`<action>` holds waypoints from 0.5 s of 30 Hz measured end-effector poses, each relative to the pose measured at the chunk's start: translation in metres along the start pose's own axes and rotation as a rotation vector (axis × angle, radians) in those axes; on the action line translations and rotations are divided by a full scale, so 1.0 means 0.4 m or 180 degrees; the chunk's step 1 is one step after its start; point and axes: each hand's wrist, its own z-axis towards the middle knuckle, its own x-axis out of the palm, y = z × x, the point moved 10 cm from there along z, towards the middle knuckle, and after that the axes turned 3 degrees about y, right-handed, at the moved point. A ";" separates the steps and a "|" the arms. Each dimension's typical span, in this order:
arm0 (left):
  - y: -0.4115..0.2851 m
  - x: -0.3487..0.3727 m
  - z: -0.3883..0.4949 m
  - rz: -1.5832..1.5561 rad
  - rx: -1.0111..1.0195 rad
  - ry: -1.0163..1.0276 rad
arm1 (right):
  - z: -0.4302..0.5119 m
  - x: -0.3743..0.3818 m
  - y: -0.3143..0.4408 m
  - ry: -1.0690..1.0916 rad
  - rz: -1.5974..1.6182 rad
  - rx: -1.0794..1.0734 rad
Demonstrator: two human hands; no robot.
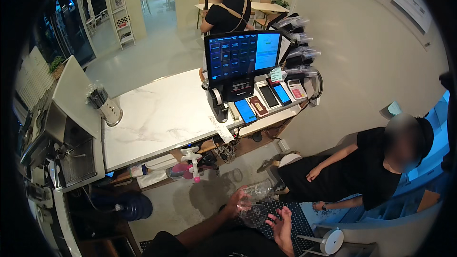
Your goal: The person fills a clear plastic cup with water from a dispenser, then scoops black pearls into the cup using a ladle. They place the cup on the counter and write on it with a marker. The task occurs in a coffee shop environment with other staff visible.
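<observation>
My left hand [237, 201] grips a clear cup [260, 190] that bears white printing. A second clear cup [252, 215] sits just below it, against the same hand; whether the two touch cannot be told. To the right, my right hand [281, 225] is turned palm up with its fingers apart and holds nothing. It is close to the lower cup. Under both hands lies a dark dotted mat [301, 217] on the floor.
A marble-patterned counter [153, 114] carries a touchscreen register [242, 57], several phones and a straw holder [107, 109]. A co-worker in black [339, 171] stands at right. Below the counter is a blue water jug [137, 206]. A white round-topped stand [332, 241] stands lower right.
</observation>
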 end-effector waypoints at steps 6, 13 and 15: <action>0.035 -0.038 0.059 -0.0315 -0.0725 0.0580 | 0.045 -0.020 0.006 0.0035 -0.0191 0.0231; 0.081 0.041 0.066 -0.1024 -0.1155 0.1325 | 0.072 -0.042 0.035 -0.0011 -0.0504 0.0285; 0.067 0.067 0.060 -0.1089 -0.1162 0.1545 | 0.091 -0.032 0.046 0.0048 -0.0583 0.0278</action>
